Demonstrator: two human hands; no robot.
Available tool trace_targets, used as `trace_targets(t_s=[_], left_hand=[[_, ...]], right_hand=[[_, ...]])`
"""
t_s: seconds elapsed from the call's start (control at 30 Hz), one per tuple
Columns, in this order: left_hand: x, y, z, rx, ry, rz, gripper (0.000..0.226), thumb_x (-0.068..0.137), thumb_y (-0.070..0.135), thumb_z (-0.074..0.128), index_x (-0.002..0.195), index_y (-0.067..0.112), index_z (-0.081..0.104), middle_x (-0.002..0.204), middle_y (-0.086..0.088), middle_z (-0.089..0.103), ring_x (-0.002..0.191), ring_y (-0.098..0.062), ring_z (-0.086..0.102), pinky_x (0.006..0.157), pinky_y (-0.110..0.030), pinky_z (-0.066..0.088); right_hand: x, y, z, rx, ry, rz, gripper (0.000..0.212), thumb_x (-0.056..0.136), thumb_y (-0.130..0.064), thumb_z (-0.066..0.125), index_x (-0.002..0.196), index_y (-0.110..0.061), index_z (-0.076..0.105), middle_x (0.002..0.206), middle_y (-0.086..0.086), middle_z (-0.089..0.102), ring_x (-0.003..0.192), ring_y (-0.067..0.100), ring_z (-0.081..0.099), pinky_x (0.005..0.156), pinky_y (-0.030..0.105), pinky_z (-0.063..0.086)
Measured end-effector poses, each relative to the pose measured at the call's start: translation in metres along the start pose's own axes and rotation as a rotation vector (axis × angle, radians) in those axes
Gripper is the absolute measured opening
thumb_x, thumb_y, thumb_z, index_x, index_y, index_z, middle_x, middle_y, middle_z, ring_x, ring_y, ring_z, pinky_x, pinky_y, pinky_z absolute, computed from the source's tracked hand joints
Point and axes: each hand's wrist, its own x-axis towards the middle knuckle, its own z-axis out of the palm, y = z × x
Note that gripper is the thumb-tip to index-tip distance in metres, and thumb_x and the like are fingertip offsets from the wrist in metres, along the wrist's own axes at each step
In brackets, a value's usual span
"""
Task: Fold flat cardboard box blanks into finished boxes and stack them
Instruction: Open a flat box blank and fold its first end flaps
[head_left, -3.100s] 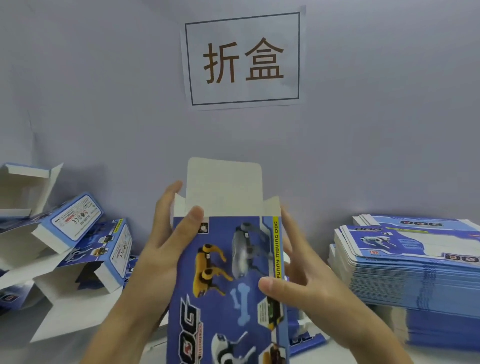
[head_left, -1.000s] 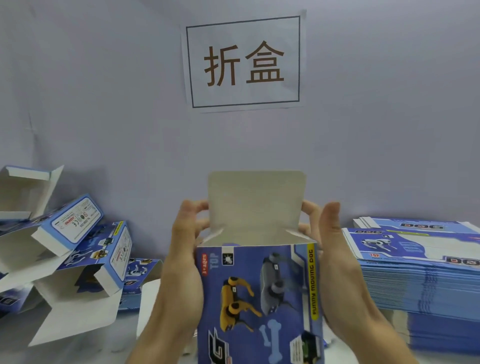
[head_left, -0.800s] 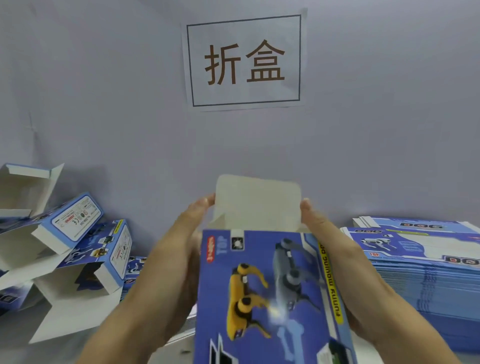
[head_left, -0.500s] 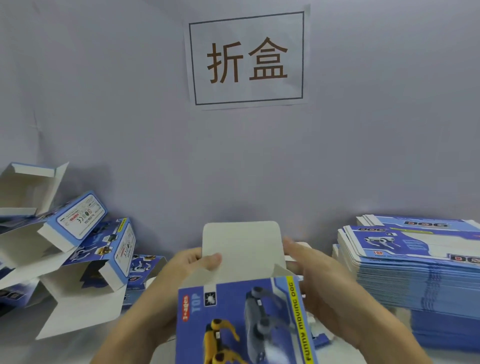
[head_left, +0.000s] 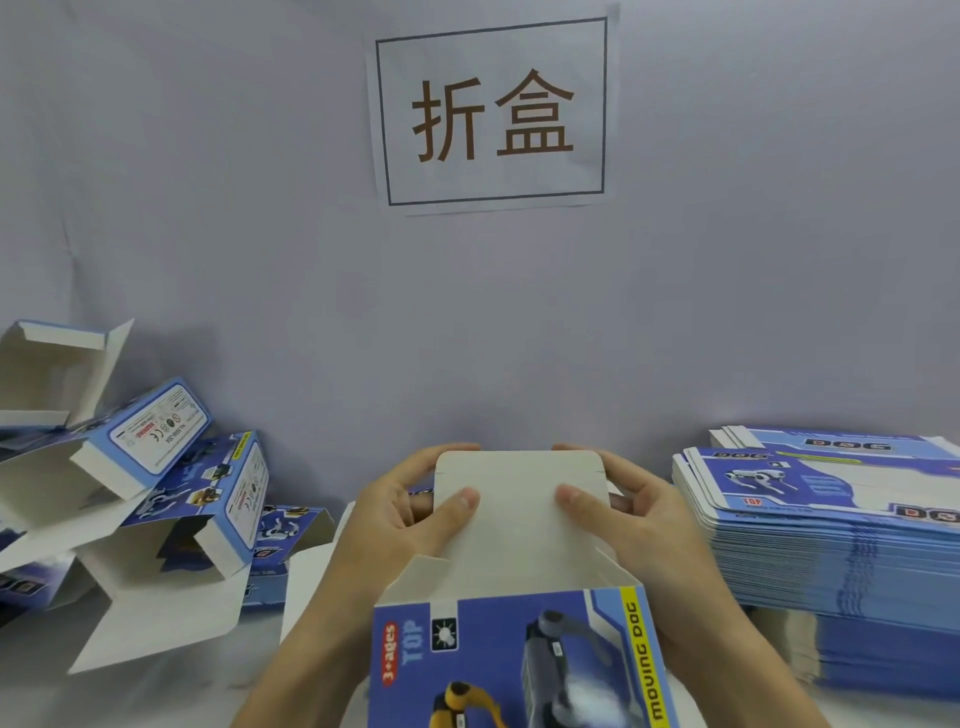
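The left hand (head_left: 400, 512) and the right hand (head_left: 631, 506) both hold the white top flap (head_left: 517, 514) of a blue box (head_left: 519, 660). Each thumb lies on the near side of the flap, and the other fingers curl behind its far edge. The flap stands up from the back of the box's open top. The box is low in the middle, right in front of the person, and it has toy dogs printed on it.

To the right of the box sits a tall stack of flat blanks (head_left: 831, 545). To the left of the box lies a messy pile of folded boxes (head_left: 156, 499) with open flaps. Above the box, a paper sign (head_left: 493, 111) with two brown signs on it hangs on the grey wall (head_left: 208, 208).
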Motion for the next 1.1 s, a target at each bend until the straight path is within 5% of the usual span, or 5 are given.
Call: trace_targets(t_s=[0.43, 0.63, 0.77, 0.87, 1.1], left_hand=[[-0.001, 0.001, -0.003, 0.040, 0.054, 0.146, 0.016, 0.086, 0.010, 0.067, 0.083, 0.023, 0.076, 0.057, -0.011, 0.068, 0.041, -0.012, 0.059, 0.039, -0.016, 0.042], [-0.003, 0.010, 0.004, -0.034, -0.013, 0.066, 0.032, 0.081, 0.024, 0.062, 0.112, 0.028, 0.071, 0.074, -0.011, 0.072, 0.052, -0.015, 0.062, 0.048, -0.021, 0.049], [-0.030, 0.006, -0.008, -0.025, -0.401, 0.047, 0.051, 0.099, 0.011, 0.052, 0.147, -0.001, 0.041, 0.133, -0.029, 0.058, 0.102, -0.038, 0.059, 0.058, -0.009, 0.043], [-0.023, 0.016, -0.011, 0.146, -0.695, -0.164, 0.078, 0.075, 0.031, 0.077, 0.143, 0.033, 0.040, 0.133, 0.002, 0.066, 0.116, -0.014, 0.065, 0.088, -0.018, 0.053], [-0.006, 0.000, -0.014, -0.034, -0.087, 0.010, 0.064, 0.062, 0.052, 0.086, 0.120, 0.037, 0.063, 0.111, 0.000, 0.075, 0.093, -0.029, 0.075, 0.070, -0.033, 0.060]], right_hand=[[-0.004, -0.006, 0.007, 0.102, 0.001, -0.017, 0.034, 0.082, 0.009, 0.069, 0.062, -0.016, 0.077, 0.067, 0.010, 0.073, 0.054, 0.018, 0.065, 0.047, 0.023, 0.051], [-0.004, -0.009, 0.008, 0.096, 0.093, -0.069, 0.032, 0.086, 0.013, 0.064, 0.078, -0.015, 0.076, 0.059, 0.004, 0.070, 0.045, 0.010, 0.060, 0.041, 0.018, 0.047], [-0.001, -0.012, -0.006, 0.251, 0.337, -0.127, 0.025, 0.092, 0.001, 0.065, 0.100, -0.022, 0.070, 0.076, 0.000, 0.074, 0.054, 0.010, 0.065, 0.045, 0.019, 0.052], [-0.002, -0.013, -0.018, 0.277, 0.438, -0.145, 0.023, 0.093, -0.007, 0.067, 0.109, -0.024, 0.066, 0.072, -0.006, 0.072, 0.047, 0.002, 0.062, 0.041, 0.013, 0.046], [0.004, -0.010, -0.019, 0.243, -0.030, 0.151, 0.058, 0.076, -0.057, 0.066, 0.126, -0.028, 0.055, 0.124, 0.005, 0.067, 0.105, 0.032, 0.064, 0.087, 0.048, 0.051]])
